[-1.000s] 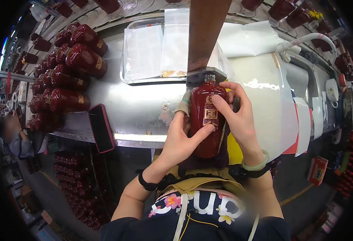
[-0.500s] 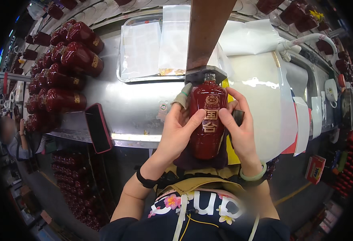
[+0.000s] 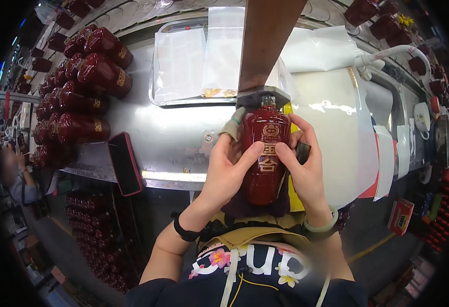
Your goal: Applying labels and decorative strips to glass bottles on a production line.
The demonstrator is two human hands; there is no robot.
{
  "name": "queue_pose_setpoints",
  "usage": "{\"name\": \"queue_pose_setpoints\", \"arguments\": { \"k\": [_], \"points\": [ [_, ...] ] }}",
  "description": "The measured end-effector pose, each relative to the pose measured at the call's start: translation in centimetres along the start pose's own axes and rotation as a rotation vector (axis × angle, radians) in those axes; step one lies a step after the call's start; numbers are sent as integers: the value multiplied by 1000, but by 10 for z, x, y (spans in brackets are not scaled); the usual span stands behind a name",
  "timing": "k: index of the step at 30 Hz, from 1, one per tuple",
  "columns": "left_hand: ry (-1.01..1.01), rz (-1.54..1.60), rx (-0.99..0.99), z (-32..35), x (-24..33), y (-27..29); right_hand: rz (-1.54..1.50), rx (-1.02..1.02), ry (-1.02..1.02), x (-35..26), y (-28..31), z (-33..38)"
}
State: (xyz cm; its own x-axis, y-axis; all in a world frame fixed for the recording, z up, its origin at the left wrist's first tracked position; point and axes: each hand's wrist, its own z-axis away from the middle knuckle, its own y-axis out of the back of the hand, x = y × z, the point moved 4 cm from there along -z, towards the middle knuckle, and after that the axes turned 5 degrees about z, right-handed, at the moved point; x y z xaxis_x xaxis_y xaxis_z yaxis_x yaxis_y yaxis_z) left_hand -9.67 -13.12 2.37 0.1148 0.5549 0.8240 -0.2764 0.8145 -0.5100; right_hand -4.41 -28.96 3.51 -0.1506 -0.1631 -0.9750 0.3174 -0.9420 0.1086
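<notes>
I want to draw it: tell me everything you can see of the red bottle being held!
The bottle is glossy dark red, perhaps glass, with rounded shoulders and a narrow, ridged, clear-looking neck. Gold markings decorate its front. Its neck points forward, by a dark block. The left hand and right hand hold its sides, thumbs on the front.

Glossy smth btl (image 3: 265, 176), shiny metal tbl (image 3: 176, 135)

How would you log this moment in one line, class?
left hand: on red bottle, thumb on front | right hand: same bottle, thumb on front | phone: left, at bench edge
</notes>
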Motion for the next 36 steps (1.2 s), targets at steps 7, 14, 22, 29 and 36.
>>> {"name": "queue_pose_setpoints", "arguments": {
  "k": [7, 14, 22, 29, 36],
  "points": [
    [15, 29, -16, 0, -1, 1, 45, -24, 10, -2, 1, 0],
    [-74, -90, -24, 0, -2, -6, 165, 83, 340, -40, 22, -25],
    [-113, -179, -10, 0, -4, -8, 860, -260, 991, -106, -11, -29],
    [-125, -135, 26, 1, -3, -10, 936, -113, 1057, -111, -14, -44],
    [-45, 106, -38, 4, -3, 5, 694, 45, 735, -95, 18, -47]
  ]
}}
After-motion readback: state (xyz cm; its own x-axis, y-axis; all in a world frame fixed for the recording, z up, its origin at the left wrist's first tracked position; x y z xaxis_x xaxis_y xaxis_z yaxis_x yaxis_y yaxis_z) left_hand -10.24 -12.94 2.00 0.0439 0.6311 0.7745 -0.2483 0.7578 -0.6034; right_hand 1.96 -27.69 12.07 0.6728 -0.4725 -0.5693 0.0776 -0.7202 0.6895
